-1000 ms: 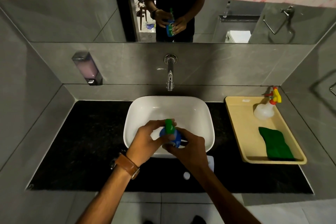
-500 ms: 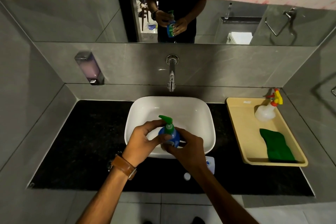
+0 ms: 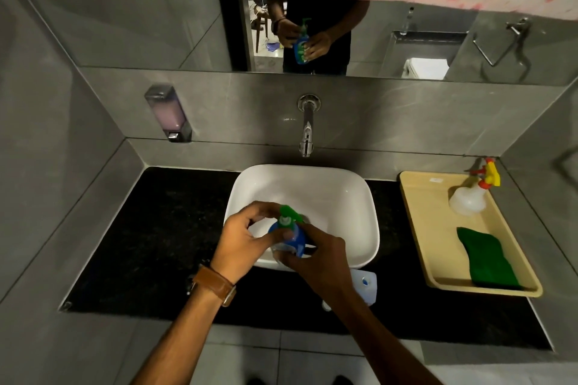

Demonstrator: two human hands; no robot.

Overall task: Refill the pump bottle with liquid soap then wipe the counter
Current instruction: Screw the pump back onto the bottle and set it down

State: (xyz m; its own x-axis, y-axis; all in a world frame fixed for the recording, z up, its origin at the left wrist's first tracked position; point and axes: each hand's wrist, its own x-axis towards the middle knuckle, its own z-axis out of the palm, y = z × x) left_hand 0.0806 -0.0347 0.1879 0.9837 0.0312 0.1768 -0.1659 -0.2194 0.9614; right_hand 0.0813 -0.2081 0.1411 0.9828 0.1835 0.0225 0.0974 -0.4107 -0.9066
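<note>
The bottle (image 3: 292,237) is gripped by the right hand (image 3: 325,255) over the basin (image 3: 359,197) (for drips); its pump (image 3: 287,216), at 12 o'clock, is pinched by the left hand (image 3: 244,239).

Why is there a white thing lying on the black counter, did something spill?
No spill shows. A pale refill pouch lies flat on the counter by the sink, a small white cap beside it. Both hands hold the pump bottle.
</note>
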